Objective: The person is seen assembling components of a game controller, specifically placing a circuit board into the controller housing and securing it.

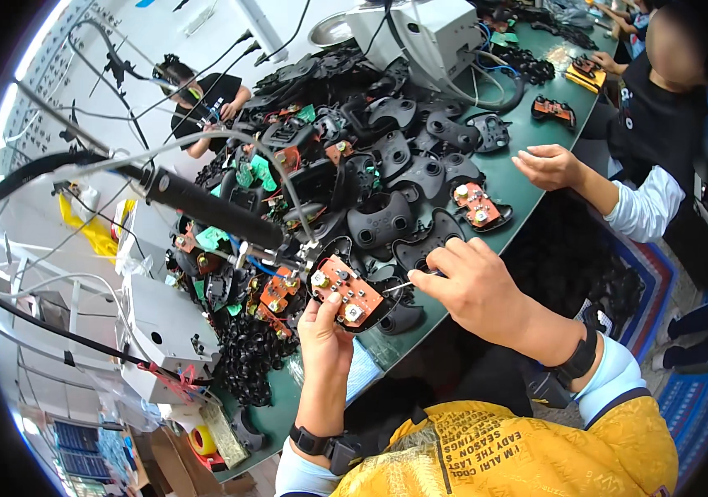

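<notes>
My left hand [325,340] grips a black game controller shell half with an orange circuit board [345,291] in it, thumb pressed on the board's lower edge. Two pale round joystick parts stand out on the board. In my right hand [474,290] is a thin tool with a metal shaft [399,287]; the fingers hide most of its handle, so its exact kind is unclear. The shaft points left at the right edge of the held controller. Just above the board hangs the tip end of a black cylindrical power screwdriver [213,207].
Black controller shells [380,219] pile up beyond my hands on the green table [536,157]. Another controller half with an orange board [476,205] lies right of them. A co-worker's hand [548,166] reaches in at right. A grey machine [163,331] stands left.
</notes>
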`<state>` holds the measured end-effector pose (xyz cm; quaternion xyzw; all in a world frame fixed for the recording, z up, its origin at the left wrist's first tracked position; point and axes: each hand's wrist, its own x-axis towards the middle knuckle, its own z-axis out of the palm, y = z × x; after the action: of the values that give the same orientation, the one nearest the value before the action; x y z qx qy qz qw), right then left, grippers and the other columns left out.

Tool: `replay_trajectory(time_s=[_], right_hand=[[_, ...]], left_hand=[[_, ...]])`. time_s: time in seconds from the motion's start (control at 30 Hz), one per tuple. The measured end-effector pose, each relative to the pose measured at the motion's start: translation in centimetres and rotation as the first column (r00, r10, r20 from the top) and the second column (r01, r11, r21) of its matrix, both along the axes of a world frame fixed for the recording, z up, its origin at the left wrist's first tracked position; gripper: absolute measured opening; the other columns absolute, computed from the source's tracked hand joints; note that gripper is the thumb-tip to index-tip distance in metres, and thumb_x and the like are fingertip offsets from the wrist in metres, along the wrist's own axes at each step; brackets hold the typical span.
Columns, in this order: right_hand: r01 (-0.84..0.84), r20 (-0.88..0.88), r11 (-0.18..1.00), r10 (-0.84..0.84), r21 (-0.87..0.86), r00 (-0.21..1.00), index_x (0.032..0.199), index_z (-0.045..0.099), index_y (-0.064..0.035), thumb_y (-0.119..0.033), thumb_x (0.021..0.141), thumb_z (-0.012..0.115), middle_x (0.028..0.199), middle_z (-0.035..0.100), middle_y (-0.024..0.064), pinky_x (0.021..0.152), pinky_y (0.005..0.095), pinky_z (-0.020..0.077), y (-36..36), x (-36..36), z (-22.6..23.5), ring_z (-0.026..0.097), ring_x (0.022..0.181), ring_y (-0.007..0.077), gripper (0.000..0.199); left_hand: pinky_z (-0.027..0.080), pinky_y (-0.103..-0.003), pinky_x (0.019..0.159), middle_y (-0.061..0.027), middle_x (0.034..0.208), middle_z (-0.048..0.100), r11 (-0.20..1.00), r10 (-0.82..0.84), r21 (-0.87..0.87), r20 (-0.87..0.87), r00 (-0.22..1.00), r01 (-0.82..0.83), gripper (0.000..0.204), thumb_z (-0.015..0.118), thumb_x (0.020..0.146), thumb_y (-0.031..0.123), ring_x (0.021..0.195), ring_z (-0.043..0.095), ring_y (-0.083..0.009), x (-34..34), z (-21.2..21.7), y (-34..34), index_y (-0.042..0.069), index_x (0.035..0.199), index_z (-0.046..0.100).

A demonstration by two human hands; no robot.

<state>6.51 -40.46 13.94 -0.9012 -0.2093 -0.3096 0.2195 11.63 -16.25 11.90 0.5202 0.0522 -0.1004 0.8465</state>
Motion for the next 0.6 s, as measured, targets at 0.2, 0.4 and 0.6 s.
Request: replay_trajectory(time_s=[0.2, 0.4, 0.6], right_hand=[[-0.005, -0.005, 0.998, 0.005, -0.065, 1.0, 0.102, 0.069, -0.009, -0.01, 0.081, 0.06, 0.089, 0.057, 0.0035, 0.076, 0.0353, 0.0394, -1.7, -0.4, -0.3, 0.054, 0.088, 0.0213, 0.023], [-0.03, -0.011, 0.993, 0.029, -0.112, 1.0, 0.097, 0.067, -0.009, -0.012, 0.081, 0.06, 0.085, 0.053, 0.0033, 0.076, 0.0352, 0.0374, -3.1, -0.6, -0.3, 0.053, 0.087, 0.0206, 0.018], [-0.072, -0.012, 0.992, 0.071, -0.104, 0.997, 0.085, 0.066, -0.0101, -0.012, 0.08, 0.06, 0.083, 0.052, 0.0033, 0.075, 0.036, 0.0377, -3.8, -0.6, -0.3, 0.053, 0.086, 0.0205, 0.007]], left_hand=[[0.062, -0.032, 0.074, -0.0077, 0.106, 0.069, 0.995, -0.024, 0.096, 0.021, 0.999, 0.022, 0.026, 0.06, 0.095, 0.007, 0.089, 0.071, -0.0177, -0.4, 0.3, -1.6, 0.002, 0.121, 0.059], [0.063, -0.032, 0.071, -0.0075, 0.104, 0.07, 0.988, -0.041, 0.147, 0.023, 0.999, 0.037, 0.023, 0.064, 0.093, 0.005, 0.086, 0.072, -0.0169, -0.4, 0.5, -2.9, 0.003, 0.116, 0.06], [0.062, -0.029, 0.068, -0.0068, 0.102, 0.07, 0.973, -0.041, 0.229, 0.042, 0.998, 0.03, 0.022, 0.067, 0.092, 0.005, 0.084, 0.072, -0.0151, -0.7, 1.1, -3.9, 0.004, 0.113, 0.061]])
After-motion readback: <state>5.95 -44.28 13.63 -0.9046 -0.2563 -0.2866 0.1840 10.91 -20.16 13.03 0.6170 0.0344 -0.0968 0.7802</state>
